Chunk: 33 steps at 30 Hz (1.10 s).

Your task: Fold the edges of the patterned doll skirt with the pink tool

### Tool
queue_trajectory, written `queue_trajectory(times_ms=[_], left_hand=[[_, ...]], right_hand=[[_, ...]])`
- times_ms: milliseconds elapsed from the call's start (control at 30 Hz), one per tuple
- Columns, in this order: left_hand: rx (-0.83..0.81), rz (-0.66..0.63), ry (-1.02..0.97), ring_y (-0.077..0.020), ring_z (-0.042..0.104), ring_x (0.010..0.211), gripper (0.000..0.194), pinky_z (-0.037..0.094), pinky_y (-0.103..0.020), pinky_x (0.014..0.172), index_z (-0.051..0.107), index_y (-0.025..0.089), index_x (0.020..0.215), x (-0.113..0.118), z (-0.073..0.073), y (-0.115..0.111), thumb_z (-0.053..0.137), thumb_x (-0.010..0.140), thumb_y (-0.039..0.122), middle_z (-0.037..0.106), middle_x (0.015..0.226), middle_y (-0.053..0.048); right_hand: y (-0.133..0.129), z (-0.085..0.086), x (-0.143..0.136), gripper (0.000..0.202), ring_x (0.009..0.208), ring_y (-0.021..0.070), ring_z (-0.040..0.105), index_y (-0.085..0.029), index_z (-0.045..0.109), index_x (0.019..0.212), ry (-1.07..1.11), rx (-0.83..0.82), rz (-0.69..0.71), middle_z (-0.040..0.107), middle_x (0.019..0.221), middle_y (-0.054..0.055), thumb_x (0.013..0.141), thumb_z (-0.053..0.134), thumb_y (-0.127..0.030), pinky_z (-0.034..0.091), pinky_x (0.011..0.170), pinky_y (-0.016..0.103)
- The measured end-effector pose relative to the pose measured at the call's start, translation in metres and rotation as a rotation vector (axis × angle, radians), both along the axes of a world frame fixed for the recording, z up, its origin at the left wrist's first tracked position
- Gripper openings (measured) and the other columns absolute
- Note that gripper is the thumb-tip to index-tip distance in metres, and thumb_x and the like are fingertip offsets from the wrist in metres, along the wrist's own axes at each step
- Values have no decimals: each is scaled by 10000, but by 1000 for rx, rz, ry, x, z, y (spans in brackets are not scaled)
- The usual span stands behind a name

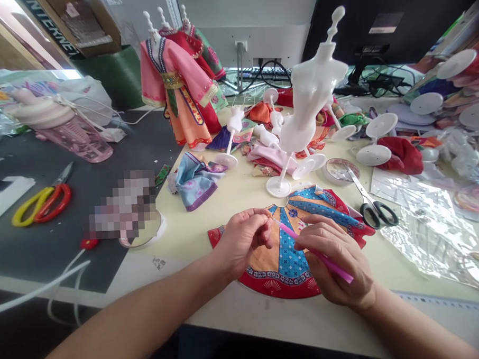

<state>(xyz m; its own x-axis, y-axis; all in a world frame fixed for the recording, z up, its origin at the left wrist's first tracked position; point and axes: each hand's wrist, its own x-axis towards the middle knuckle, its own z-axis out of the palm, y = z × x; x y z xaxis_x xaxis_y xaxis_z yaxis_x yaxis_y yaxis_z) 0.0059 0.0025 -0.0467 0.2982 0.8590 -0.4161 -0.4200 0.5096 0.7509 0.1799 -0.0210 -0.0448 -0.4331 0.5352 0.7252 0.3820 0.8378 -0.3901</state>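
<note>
Fingers of my right hand (pixel 338 260) are wrapped round a slim pink pen-shaped tool (pixel 334 267), its tip aimed up and left. At that tip my left hand (pixel 248 237) pinches thumb to forefinger; whatever is between them is too small to make out. Below both hands a doll-sized skirt (pixel 267 276) lies spread flat, with orange and blue panels and a red patterned border. Part of it is hidden by my hands. A bare white doll dress form (pixel 313 97) stands upright just behind the skirt.
Scissors with black handles (pixel 369 200) rest on a tape roll (pixel 341 170) at right, near clear plastic sheets (pixel 428 240). Blue doll cloth (pixel 195 179) lies behind left. Dressed doll forms (pixel 176 92), red-yellow scissors (pixel 45 201) and a pink bottle (pixel 70 123) stand or lie farther left.
</note>
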Motion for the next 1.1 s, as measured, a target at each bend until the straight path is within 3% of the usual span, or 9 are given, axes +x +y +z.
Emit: queue_trajectory(times_ms=[300, 1100], left_hand=[[0, 9, 26, -48, 474, 509, 133, 407, -201, 530, 591, 111, 842, -1, -3, -1, 623, 755, 207, 535, 650, 25], [-11, 9, 12, -44, 480, 509, 131, 411, -188, 521, 636, 105, 829, -2, -3, 0, 650, 742, 202, 557, 677, 9]], right_hand=[[2, -3, -1, 304, 631, 141, 571, -187, 534, 1017, -34, -15, -23, 604, 717, 9, 764, 469, -32, 531, 762, 436], [3, -2, -1, 298, 596, 138, 577, -176, 556, 994, -52, 16, -46, 603, 698, 6, 747, 475, -30, 534, 752, 425]])
